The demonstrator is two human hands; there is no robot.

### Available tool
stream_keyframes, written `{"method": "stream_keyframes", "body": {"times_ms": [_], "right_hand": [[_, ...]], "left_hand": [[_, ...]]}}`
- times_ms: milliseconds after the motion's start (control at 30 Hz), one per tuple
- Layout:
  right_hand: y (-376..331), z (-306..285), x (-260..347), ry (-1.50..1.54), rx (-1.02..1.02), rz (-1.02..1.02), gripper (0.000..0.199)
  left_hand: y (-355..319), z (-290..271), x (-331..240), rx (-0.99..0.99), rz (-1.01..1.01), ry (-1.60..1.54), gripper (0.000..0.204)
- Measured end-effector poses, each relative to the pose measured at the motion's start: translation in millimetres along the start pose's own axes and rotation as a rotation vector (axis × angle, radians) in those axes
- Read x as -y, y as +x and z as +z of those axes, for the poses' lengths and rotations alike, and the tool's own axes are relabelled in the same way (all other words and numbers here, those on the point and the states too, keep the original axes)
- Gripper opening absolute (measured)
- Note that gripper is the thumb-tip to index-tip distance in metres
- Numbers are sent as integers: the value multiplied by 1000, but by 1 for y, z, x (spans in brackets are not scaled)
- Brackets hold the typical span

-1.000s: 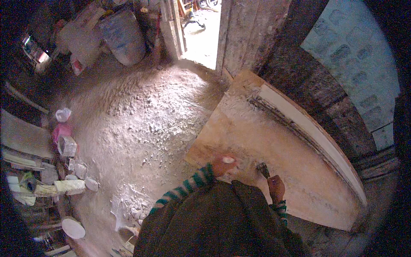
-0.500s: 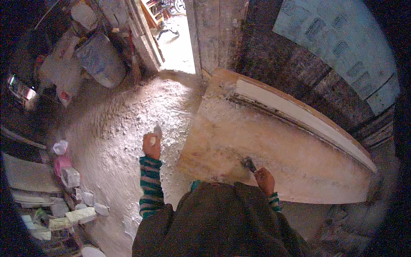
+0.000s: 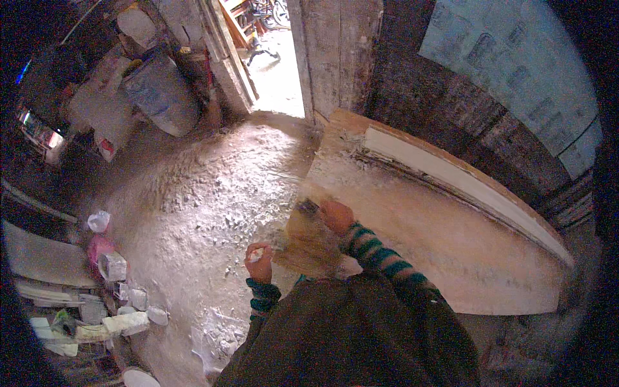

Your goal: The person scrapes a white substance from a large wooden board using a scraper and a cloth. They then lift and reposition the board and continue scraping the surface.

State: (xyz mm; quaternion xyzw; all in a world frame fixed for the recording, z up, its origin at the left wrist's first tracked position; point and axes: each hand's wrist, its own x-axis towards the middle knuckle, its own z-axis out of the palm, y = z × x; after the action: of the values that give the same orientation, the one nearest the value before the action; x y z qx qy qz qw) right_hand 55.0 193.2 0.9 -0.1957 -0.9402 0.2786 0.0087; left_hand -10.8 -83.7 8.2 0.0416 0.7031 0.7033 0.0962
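A large tan wooden board (image 3: 445, 245) with a curved far side lies before me, dusty and smudged. Above its left end, my right hand (image 3: 337, 216) is closed round a dark, flat-ended scraper-like tool (image 3: 308, 206); the exact kind is unclear. Just left of the board, over the littered floor, my left hand (image 3: 259, 261) is closed on a small pale-handled scraper, its handle end showing in the fist. A hazy tan blur covers the board's left corner below the right hand.
A pale strip (image 3: 438, 171) runs along the board's far edge. Flakes and dust cover the floor (image 3: 206, 187). Boxes and wrapped bundles (image 3: 122, 322) line the left side. A large drum (image 3: 161, 93) stands back left, beside a bright doorway (image 3: 274, 71).
My right hand has swung left and away from me with the dark tool, from the board's near middle to its left end. My left hand has come nearer and to the right.
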Motion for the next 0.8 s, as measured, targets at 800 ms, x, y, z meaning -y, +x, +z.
{"method": "stream_keyframes", "body": {"times_ms": [800], "right_hand": [[-98,-62,-39,123,-45,220,33]], "left_hand": [[111,16,-15,95,263,145,11]]}}
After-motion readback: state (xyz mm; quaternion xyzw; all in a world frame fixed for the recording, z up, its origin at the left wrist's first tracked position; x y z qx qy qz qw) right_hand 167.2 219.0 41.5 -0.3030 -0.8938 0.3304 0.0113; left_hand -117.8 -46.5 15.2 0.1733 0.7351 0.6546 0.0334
